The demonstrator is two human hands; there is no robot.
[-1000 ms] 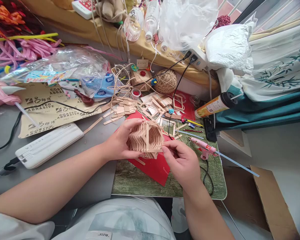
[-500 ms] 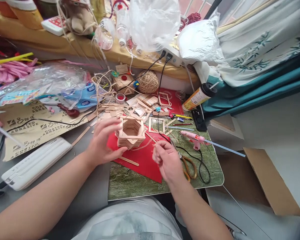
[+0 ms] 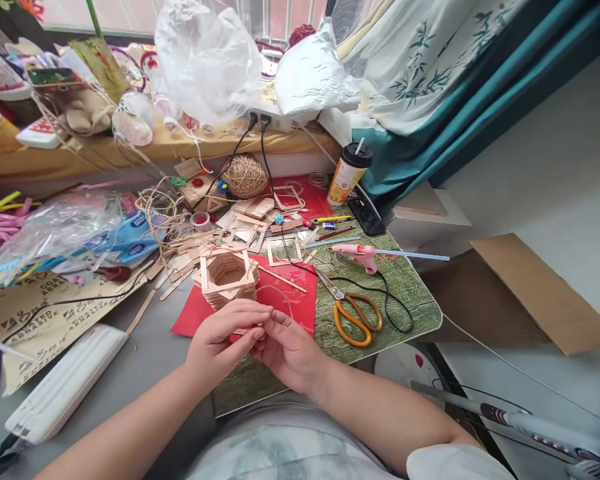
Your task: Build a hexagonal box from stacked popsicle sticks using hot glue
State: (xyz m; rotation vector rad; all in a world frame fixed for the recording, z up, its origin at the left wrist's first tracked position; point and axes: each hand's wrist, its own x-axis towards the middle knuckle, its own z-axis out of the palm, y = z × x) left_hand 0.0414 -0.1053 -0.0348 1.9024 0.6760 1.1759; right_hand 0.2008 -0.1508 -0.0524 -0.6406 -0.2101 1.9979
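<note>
My left hand (image 3: 225,337) and my right hand (image 3: 293,353) meet over the front of the red sheet (image 3: 185,320). Their fingertips are pinched together. Whatever is between them is too small and covered to make out. Just behind my left hand stands a star-shaped holder of stacked craft sticks (image 3: 227,277), upright and hollow. A thin strand of twine (image 3: 283,297) curves over the red sheet to the holder's right. Beside it lies a narrow wooden stick (image 3: 283,278).
Orange-handled scissors (image 3: 353,313) and a pink glue gun (image 3: 357,255) with its cord lie at right. Behind are loose craft sticks (image 3: 190,257), a twine ball (image 3: 245,177) and a drink cup (image 3: 349,175). A white power strip (image 3: 70,380) lies at left.
My left hand has left the holder's side and come forward. My right hand has moved left to meet it. The camera view has turned to the right.
</note>
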